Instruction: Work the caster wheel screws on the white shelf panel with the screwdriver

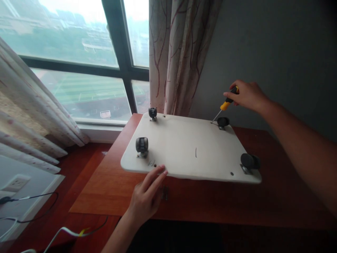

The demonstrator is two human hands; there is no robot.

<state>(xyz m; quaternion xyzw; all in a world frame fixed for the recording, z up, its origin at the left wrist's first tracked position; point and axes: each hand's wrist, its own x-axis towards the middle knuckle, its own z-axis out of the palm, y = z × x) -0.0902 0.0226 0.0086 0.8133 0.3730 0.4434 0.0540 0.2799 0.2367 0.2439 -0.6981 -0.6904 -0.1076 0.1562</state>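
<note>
A white board (181, 140) lies flat on the wooden table, with a black caster near each corner: back left (152, 113), front left (142, 145), back right (223, 122) and front right (249, 161). My right hand (247, 93) grips a yellow and black screwdriver (226, 104). It leans, its tip down at the board's far edge, at a dark spot left of the back right caster. My left hand (149, 191) is open, the extended fingertips resting on the board's near edge beside a dark hole (155, 165). Small metal pieces (165, 193), perhaps screws, lie partly behind this hand.
The reddish wooden table (97, 186) extends past the board on all sides. Behind it are a patterned curtain (181, 52) and a grey wall (263, 45). A window stands at left. Cables (63, 230) and a wall socket (18, 183) are at lower left.
</note>
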